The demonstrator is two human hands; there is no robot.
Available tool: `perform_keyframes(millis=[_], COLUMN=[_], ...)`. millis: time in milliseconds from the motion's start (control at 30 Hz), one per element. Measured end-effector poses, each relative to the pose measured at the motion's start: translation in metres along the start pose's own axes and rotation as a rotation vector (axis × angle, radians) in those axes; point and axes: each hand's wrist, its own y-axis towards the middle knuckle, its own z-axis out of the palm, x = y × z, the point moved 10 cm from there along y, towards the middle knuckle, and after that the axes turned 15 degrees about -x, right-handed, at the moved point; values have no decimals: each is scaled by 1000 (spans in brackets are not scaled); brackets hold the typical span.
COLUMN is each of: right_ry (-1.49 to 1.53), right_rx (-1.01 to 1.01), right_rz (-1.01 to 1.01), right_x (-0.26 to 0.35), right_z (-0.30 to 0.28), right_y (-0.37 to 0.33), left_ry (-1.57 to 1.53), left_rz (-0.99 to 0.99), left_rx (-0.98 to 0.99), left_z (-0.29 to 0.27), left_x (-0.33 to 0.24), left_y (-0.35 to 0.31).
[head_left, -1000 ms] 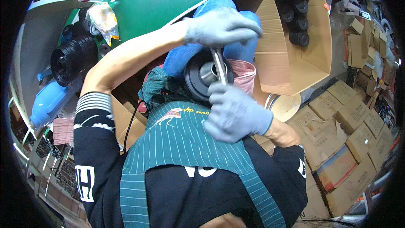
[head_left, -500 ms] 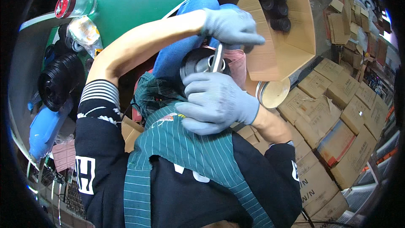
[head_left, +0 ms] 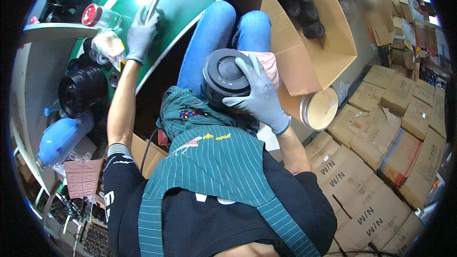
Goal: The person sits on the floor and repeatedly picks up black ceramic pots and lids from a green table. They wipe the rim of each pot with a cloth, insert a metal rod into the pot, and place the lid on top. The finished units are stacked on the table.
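Note:
My left hand (head_left: 141,38) is out over the green table (head_left: 183,0), closed around a slim metal hand tool (head_left: 157,1) with a long, narrow shape. The tool's lower end is hidden in the gloved fingers. On my lap rests a black round canister-like part (head_left: 224,71), its flat, ringed face turned up. My right hand (head_left: 261,94) grips this part from its right side, fingers over the rim and thumb along the near side. Both hands wear grey knit gloves. A pink cloth (head_left: 267,66) lies on my lap just beyond the right hand.
An open cardboard box (head_left: 333,50) with several black round parts stands at right. A round tub (head_left: 321,108) sits beside it, near stacked cartons (head_left: 366,176). At left are a red-lidded clear jar (head_left: 101,16), black ribbed parts (head_left: 83,90) and a blue bottle-like object (head_left: 62,138).
My left hand has swung from above the black part out to the table, carrying the metal tool. The part's flat face now shows upward, and my right hand has shifted to its right side.

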Motion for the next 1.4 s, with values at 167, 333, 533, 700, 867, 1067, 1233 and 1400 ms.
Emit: perform_keyframes(millis=[167, 333, 533, 700, 867, 1067, 1233, 1400], right_ry=[93, 515, 1152, 1314, 1370, 1484, 1482, 1430], right_rx=[-76, -413, -141, 98, 519, 624, 606, 587], right_rz=[-150, 142, 689, 820, 788, 844, 884, 900], right_x=[36, 17, -108, -42, -36, -76, -69, -74], right_z=[-23, -86, 38, 94, 126, 155, 155, 154], right_y=[9, 42, 77, 141, 161, 145, 150, 150], left_ry=[307, 45, -361, -282, -69, 227, 311, 202], left_rz=[182, 740, 888, 759, 638, 726, 754, 769], left_rx=[-93, -223, -112, -243, -344, -362, -464, -611], left_z=[-6, -77, -74, -99, -122, -43, 26, -8], left_x=[36, -69, -114, -144, -175, -166, -203, -176], left_y=[10, -73, -157, -86, 37, 253, 335, 383])
